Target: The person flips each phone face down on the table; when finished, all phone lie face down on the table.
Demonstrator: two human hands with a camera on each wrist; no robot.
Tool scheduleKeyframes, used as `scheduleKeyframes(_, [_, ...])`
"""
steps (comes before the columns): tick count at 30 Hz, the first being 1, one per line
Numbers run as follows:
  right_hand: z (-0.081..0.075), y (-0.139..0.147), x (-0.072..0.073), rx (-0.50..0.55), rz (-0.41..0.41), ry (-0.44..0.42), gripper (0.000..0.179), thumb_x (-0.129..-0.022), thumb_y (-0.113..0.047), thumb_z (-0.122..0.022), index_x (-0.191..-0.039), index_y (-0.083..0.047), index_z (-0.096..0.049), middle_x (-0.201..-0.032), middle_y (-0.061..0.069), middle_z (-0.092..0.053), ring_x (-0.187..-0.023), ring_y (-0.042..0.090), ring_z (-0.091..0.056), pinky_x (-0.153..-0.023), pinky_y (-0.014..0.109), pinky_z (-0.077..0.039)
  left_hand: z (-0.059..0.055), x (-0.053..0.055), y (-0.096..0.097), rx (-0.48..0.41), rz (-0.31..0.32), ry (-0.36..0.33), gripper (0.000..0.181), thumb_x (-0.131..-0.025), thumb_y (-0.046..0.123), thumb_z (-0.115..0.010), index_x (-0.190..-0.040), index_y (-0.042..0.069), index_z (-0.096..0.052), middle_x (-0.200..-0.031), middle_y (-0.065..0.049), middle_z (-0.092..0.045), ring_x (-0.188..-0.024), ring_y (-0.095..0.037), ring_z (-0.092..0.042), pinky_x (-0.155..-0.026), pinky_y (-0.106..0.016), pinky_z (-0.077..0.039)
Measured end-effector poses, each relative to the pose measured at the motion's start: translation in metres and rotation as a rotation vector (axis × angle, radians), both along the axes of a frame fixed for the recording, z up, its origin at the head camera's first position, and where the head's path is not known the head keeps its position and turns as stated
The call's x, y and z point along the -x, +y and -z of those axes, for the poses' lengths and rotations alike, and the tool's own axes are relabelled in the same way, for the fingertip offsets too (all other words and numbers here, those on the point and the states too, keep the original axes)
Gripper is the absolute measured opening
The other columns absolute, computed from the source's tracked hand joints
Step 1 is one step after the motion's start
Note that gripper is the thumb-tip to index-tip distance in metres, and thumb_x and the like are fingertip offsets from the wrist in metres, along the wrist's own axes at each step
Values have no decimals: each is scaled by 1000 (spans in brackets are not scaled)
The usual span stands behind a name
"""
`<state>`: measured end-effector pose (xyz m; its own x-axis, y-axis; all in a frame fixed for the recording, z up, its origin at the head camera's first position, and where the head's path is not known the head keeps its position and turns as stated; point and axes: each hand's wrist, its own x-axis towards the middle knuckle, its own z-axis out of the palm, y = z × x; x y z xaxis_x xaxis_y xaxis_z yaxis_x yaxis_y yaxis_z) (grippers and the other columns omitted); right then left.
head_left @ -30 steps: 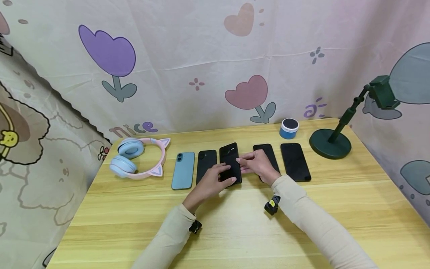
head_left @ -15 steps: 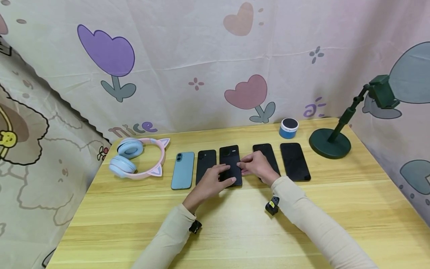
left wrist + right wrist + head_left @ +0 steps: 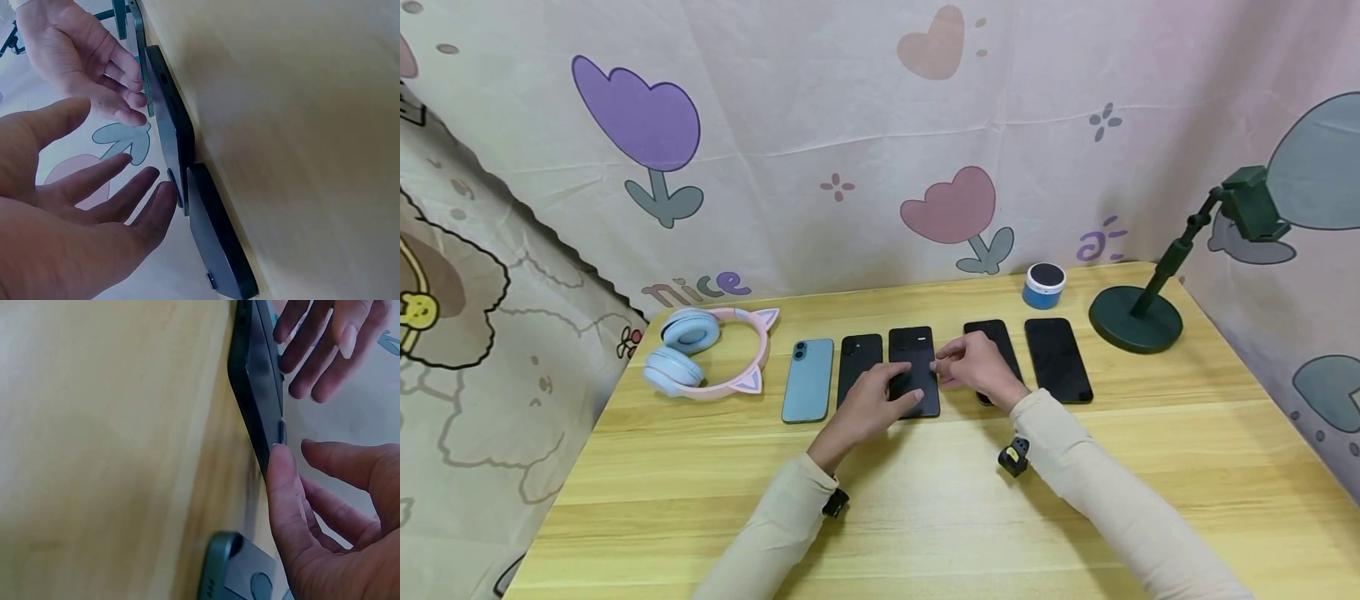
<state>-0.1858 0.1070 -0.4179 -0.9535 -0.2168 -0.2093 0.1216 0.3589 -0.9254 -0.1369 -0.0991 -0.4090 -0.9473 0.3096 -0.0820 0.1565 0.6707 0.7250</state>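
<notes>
In the head view a black phone point(image 3: 921, 380) lies flat, camera side up, mid-row on the wooden table. My left hand point(image 3: 874, 402) spreads loosely over its left side, fingers extended. My right hand point(image 3: 976, 368) is at its right edge. The right wrist view shows one right fingertip at the edge of the phone point(image 3: 257, 381), with the thumb and forefinger apart. Left of it lie another black phone point(image 3: 856, 360) and a light blue phone point(image 3: 808, 381). My right hand partly covers a dark phone point(image 3: 997, 335) to the right.
Another dark phone point(image 3: 1060, 360) lies at the row's right end. Pink-and-blue cat-ear headphones point(image 3: 752, 379) rest at the left. At the back right stand a small blue-and-white speaker point(image 3: 1043, 287) and a dark green stand point(image 3: 1138, 318). A printed curtain point(image 3: 820, 100) hangs behind the table.
The middle black phone's top has lowered from a tilt until it lies flat, level with its neighbours. My right fingers have loosened from its edge; my left hand has hardly moved.
</notes>
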Motion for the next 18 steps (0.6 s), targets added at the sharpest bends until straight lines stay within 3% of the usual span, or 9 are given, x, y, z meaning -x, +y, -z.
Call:
scheduleKeyframes(7, [-8,13,1,-71,-30,58,29,-92,-10,-75,-114,8,-71,-94,17,-72,-78,31,-74,-70,39,-61,-2,1,7,5,-8,9,53,-99,30,-68,-143,4,-56,-142,-12,-57,-135,-30,-49,-110,-51,-40])
scheduleKeyframes(18, [-16,40,4,-97,-34,62,34,-93,-13,-75,-117,10,-68,-98,17,-73,-83,32,-73,-73,39,-61,1,9,24,10,36,19,49,-99,28,-67,-141,3,-59,-140,-9,-60,-134,-26,-51,-109,-47,-42])
